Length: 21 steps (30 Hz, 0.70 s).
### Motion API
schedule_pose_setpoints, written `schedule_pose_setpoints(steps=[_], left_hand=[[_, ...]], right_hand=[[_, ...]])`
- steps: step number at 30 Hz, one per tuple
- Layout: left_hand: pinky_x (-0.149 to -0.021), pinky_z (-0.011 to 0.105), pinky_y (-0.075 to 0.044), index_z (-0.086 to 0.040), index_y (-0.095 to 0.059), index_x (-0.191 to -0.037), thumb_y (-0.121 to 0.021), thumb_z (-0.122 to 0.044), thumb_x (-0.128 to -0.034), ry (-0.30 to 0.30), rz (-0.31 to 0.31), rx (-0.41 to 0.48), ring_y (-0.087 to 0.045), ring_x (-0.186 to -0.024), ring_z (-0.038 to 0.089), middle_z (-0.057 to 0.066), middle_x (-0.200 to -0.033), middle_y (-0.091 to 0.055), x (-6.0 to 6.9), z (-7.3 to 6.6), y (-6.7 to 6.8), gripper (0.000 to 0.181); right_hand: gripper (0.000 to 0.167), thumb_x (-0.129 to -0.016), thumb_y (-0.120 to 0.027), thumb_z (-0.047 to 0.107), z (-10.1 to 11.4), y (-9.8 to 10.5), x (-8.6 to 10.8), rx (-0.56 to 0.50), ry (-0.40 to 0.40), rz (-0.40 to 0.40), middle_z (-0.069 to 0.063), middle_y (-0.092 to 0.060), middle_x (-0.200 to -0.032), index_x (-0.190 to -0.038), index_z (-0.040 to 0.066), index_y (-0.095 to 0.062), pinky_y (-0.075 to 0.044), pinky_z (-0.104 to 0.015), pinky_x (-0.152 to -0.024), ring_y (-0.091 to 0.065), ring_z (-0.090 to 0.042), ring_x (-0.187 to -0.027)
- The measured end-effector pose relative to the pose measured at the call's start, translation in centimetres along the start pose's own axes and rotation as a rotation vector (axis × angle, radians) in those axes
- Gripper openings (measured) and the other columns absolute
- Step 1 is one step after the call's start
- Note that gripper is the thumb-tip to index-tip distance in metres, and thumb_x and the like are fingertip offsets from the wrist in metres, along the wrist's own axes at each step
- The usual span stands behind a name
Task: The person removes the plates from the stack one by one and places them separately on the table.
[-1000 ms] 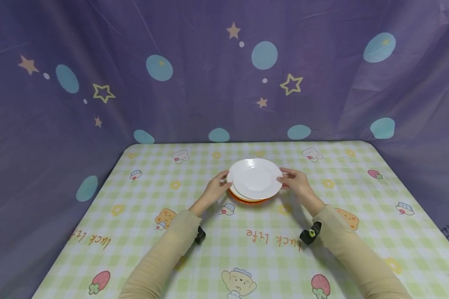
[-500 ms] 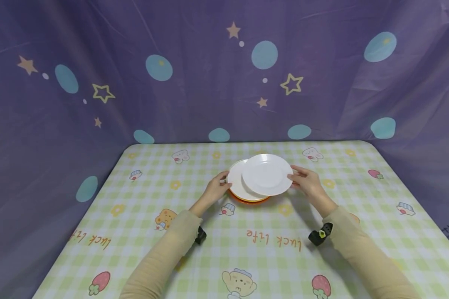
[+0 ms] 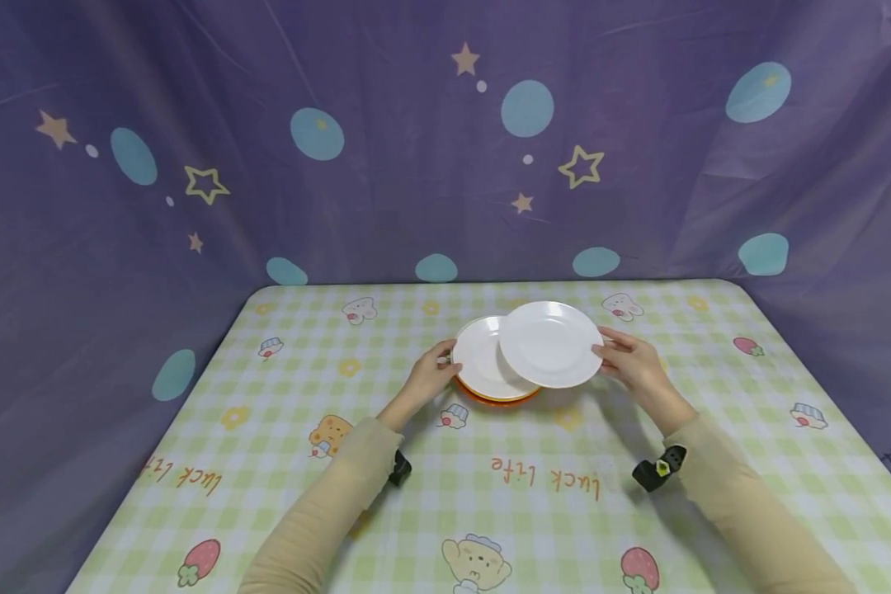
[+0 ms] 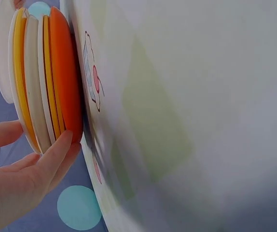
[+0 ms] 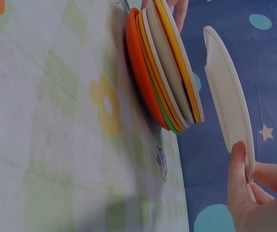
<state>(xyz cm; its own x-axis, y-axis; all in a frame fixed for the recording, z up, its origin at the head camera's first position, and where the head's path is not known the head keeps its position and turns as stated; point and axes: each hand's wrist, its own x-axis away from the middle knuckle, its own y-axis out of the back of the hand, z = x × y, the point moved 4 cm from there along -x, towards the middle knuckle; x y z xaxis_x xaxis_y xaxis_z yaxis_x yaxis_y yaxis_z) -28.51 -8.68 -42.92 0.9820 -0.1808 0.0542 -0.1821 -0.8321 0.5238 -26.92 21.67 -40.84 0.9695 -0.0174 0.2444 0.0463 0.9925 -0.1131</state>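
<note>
A white plate [image 3: 551, 344] is pinched at its right rim by my right hand [image 3: 634, 365]. This plate [image 5: 229, 96] hangs above the stack and apart from it in the right wrist view. In the head view it covers the right part of the stack of plates [image 3: 478, 363]. My left hand [image 3: 425, 378] grips the left edge of that stack. In the left wrist view, the thumb of my left hand [image 4: 20, 188] lies at the upper rims and the fingers lie along the lower sides. Orange [image 5: 141, 72], yellow, white and green plates show in the stack.
The table has a green-and-white checked cloth [image 3: 445, 495] with printed pictures. Behind and beside it hangs a purple curtain [image 3: 401, 206] with stars and blue ovals. A small black device [image 3: 659, 468] is worn at my right wrist.
My right hand has lifted the top white plate and carried it right, partly off the stack. Another white plate beneath has come into view. My left hand stays at the stack's left edge.
</note>
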Motion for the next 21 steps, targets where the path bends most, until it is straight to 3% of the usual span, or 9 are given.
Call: schedule_pose_setpoints(steps=[21], left_hand=[[-0.086,0.034,-0.048,-0.005,-0.039,-0.132,-0.054,-0.012,-0.0867,0.007,-0.017,0.005,-0.051,-0.106,0.030,0.020,-0.128,-0.043,0.1,0.0,0.1,0.048]], right_hand=[[0.067,-0.083,-0.059,0.005,-0.2,4.9,1.0,-0.050,-0.050,-0.043,0.012,-0.061,-0.076,-0.139,0.002,-0.023,-0.052,-0.017,-0.058,-0.060,-0.003,-0.062]])
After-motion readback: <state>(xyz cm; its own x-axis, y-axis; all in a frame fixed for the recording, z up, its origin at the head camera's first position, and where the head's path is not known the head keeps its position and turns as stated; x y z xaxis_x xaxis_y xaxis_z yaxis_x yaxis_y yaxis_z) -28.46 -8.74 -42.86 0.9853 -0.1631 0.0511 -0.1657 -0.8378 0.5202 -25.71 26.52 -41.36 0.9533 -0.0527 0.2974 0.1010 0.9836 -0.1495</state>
